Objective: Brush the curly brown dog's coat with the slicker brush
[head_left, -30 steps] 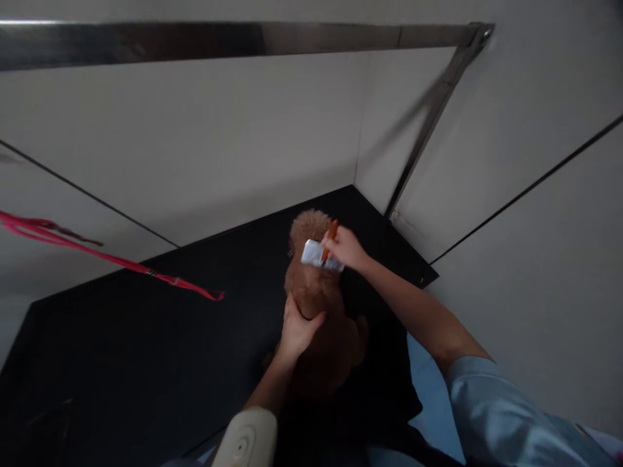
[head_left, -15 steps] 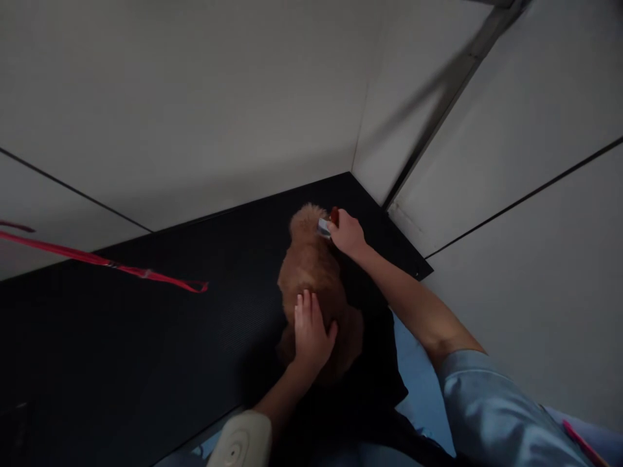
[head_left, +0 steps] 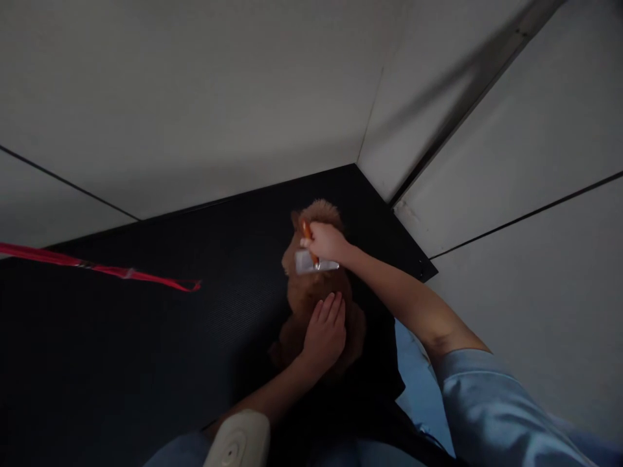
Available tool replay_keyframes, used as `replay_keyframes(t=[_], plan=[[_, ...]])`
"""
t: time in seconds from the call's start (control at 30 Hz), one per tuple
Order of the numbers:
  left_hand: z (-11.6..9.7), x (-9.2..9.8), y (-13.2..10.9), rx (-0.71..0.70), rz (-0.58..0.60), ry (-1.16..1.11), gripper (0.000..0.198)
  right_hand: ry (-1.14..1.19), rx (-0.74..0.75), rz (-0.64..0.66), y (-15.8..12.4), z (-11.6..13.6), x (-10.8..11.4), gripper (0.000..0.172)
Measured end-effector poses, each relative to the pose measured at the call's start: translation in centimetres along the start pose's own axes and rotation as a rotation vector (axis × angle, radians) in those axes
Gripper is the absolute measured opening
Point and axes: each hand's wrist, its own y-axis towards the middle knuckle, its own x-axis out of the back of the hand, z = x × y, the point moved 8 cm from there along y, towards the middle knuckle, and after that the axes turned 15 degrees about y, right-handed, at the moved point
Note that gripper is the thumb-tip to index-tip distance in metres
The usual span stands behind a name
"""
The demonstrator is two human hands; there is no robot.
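Observation:
A small brown curly-haired dog point(head_left: 311, 295) sits on a black ribbed mat point(head_left: 209, 272), its back towards me. My right hand point(head_left: 328, 242) is closed around the orange-brown handle of a slicker brush point(head_left: 305, 263). The brush's wide pale head lies against the fur at the dog's neck and upper back. My left hand point(head_left: 325, 332) rests flat on the lower back, fingers stretched out and holding nothing. Most of the dog's face is hidden from this angle.
A red strap point(head_left: 141, 275) with a looped end hangs in from the left. Pale wall panels point(head_left: 219, 97) meet in a corner behind the mat's far edge. A white rounded object point(head_left: 241, 438) is at the bottom, beside my left forearm.
My right hand has brought the brush from the right side of the dog's head to its neck and upper back. My left hand has shifted slightly right along the back.

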Motion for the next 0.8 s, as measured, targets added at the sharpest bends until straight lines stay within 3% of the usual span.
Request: replay_keyframes(t=[0.07, 0.2, 0.23, 0.33, 0.37, 0.5, 0.53, 0.63, 0.67, 0.77, 0.8], plan=[[-0.1, 0.1, -0.2, -0.011, 0.005, -0.009, 0.044, -0.008, -0.002, -0.125, -0.1, 0.0, 0.9, 0.028], [0.8, 0.0, -0.9, 0.027, -0.018, -0.023, 0.043, 0.104, 0.105, 0.17, -0.3, 0.2, -1.7, 0.017], [0.9, 0.0, -1.1, 0.025, -0.028, -0.032, 0.043, 0.112, 0.079, 0.134, -0.1, -0.3, -1.3, 0.017], [1.3, -0.2, -1.4, 0.025, -0.025, -0.069, 0.047, 0.086, -0.058, -0.212, -0.3, -2.4, 2.0, 0.02], [1.4, -0.4, -1.6, 0.034, -0.02, -0.077, 0.047, 0.088, -0.056, -0.24, -0.5, -2.6, 2.3, 0.02], [2.0, -0.7, -2.0, 0.066, -0.038, -0.06, 0.047, 0.18, 0.06, 0.069, -0.8, -2.2, -0.3, 0.018], [2.1, -0.8, -2.1, 0.07, -0.047, -0.05, 0.047, 0.193, 0.033, 0.046, -0.7, -2.7, -0.2, 0.018], [2.3, -0.9, -2.1, 0.066, -0.06, -0.037, 0.046, 0.208, -0.065, -0.225, -0.4, -4.6, 1.7, 0.016], [2.3, -0.9, -2.1, 0.063, -0.067, -0.037, 0.046, 0.23, -0.037, -0.213, -0.2, -4.6, 1.5, 0.016], [2.5, -0.6, -2.1, 0.068, -0.094, -0.031, 0.044, 0.32, 0.091, 0.057, 0.4, -4.1, -0.9, 0.018], [2.6, -0.4, -2.1, 0.07, -0.103, -0.024, 0.044, 0.333, 0.078, 0.068, 0.6, -4.5, -1.1, 0.019]])
